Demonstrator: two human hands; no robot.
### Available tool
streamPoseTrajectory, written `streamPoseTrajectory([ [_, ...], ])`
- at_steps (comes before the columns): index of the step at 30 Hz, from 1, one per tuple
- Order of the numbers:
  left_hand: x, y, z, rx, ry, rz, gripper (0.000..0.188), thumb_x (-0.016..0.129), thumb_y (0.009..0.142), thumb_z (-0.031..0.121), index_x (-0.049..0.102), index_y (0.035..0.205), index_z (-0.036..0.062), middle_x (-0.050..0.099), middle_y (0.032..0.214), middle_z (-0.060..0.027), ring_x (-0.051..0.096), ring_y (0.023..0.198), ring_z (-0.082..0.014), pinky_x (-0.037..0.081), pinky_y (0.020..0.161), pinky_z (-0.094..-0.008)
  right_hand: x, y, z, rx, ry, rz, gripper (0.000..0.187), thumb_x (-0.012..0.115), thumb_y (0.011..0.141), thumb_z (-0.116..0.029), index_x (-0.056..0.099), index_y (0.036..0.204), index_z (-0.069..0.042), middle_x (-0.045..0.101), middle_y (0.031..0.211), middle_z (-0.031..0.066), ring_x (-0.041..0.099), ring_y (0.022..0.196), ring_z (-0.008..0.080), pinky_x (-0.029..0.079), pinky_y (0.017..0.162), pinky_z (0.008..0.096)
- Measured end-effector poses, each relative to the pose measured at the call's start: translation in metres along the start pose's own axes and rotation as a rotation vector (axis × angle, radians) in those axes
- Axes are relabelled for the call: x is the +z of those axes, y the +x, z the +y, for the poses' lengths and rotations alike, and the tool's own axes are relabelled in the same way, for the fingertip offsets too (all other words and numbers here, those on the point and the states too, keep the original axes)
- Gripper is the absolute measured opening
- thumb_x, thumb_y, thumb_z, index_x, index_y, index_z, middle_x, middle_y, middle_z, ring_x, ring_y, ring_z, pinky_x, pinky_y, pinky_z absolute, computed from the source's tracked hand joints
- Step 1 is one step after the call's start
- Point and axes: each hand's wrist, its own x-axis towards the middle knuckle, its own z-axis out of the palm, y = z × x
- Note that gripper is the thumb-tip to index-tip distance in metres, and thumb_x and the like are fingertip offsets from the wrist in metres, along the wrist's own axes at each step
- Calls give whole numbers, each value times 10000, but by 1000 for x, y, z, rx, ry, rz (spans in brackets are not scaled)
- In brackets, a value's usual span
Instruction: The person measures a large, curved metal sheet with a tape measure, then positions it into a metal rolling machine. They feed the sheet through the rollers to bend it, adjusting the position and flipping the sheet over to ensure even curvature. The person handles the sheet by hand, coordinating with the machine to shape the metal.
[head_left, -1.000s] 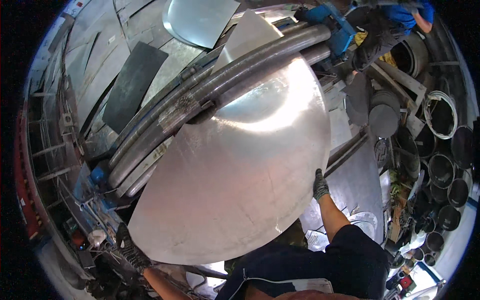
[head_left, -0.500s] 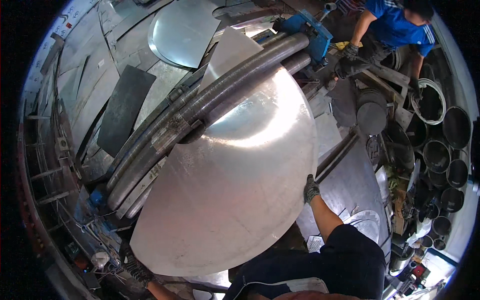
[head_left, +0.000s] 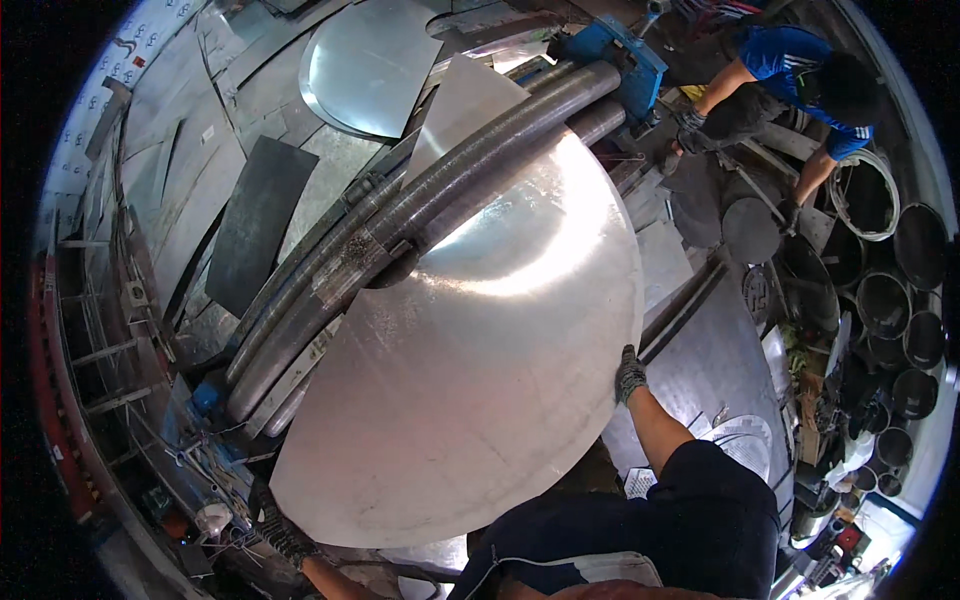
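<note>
A large, shiny metal sheet [head_left: 450,410] with a rounded edge fills the middle, its far part running under a long dark steel roller [head_left: 500,130]. At the sheet's lower left edge is my left hand [head_left: 283,532], in a grey patterned glove, closed on the rim. My right hand [head_left: 630,376], gloved alike, grips the right rim with its fingertips pointing away from me. The undersides of both grips are hidden. A pale pointed metal piece [head_left: 460,105] shows beyond the roller; whether it belongs to the same sheet I cannot tell.
The roller ends at a blue machine housing [head_left: 620,65]. At the far right a person in a blue shirt [head_left: 785,55] bends over metal parts. Several round pipe sections [head_left: 883,305] are stacked along the right. Cut sheets, one a dark plate [head_left: 262,225], lie at the far left.
The whole view has shifted slightly. The other person has bent lower, and one of their hands has moved from the white ring towards the metal parts. My hands keep their places on the sheet.
</note>
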Motion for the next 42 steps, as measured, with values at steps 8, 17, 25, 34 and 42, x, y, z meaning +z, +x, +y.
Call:
streamPoseTrajectory([
  [8,15,6,-15,-154,-543,127,410,623,851,232,535,1152,-32,612,1080,-128,562,960,-202,452,855,-328,5,-2,-1,-56,51,11,641,522,824,-580,581,1116,-12,615,1034,133,558,913,274,448,819,393],
  [17,10,2,24,-97,-762,132,361,623,858,247,606,1093,-27,626,1065,-106,560,964,-190,434,875,-333,4,-4,1,-58,61,14,569,538,834,-533,576,1123,-44,620,1007,120,560,891,258,455,799,406],
  [25,22,24,-34,48,-523,169,351,630,854,246,614,1089,-15,621,1072,-108,556,961,-187,432,877,-330,6,-17,-2,-15,113,27,565,520,848,-517,575,1117,-23,623,1004,121,576,870,256,464,789,391],
  [34,-22,-4,37,105,-848,3,331,597,864,195,568,1123,-9,585,1126,-109,552,999,-201,436,898,-343,6,-66,-26,-38,99,51,525,504,861,-511,579,1081,-41,623,1005,116,574,858,261,468,790,375],
  [42,11,31,-62,-40,-842,91,364,475,936,209,527,1234,6,570,1215,-103,546,1085,-222,389,982,-335,-15,-61,-18,53,121,-204,688,459,812,-650,517,1213,-93,573,1177,97,530,1015,315,407,927,427],
])
